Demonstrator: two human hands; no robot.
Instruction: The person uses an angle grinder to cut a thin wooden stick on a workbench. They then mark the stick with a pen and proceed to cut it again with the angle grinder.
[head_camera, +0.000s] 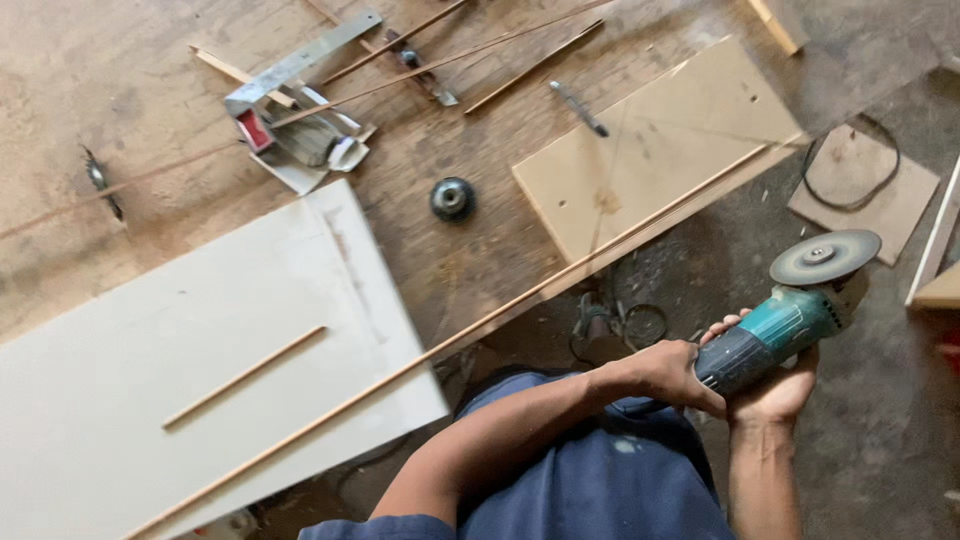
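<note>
I look down on a scuffed, dusty wooden workbench (120, 90) over a gritty concrete floor (880, 440); a smooth pale panel (150, 350) carries thin wooden strips (245, 377); a brown board (660, 140) lies just beyond; past the bench edge, my left hand (672, 374) and right hand (775, 392) both grip the teal angle grinder (785, 330), grey disc (825, 257) upward.

Teal-and-black plastic angle grinder (775, 338) gripped in left hand (672, 372) and right hand (775, 395) — matt casing, dull grey abrasive disc (825, 257) beyond the fingertips. Left of the fingers: rough, dusty wooden workbench (120, 90), smooth matt off-white board (200, 350), thin wood strips. Farther off — bare matt fibreboard panel (660, 140), shiny metal square (300, 60). Blue cloth trousers below the fingers.
</note>
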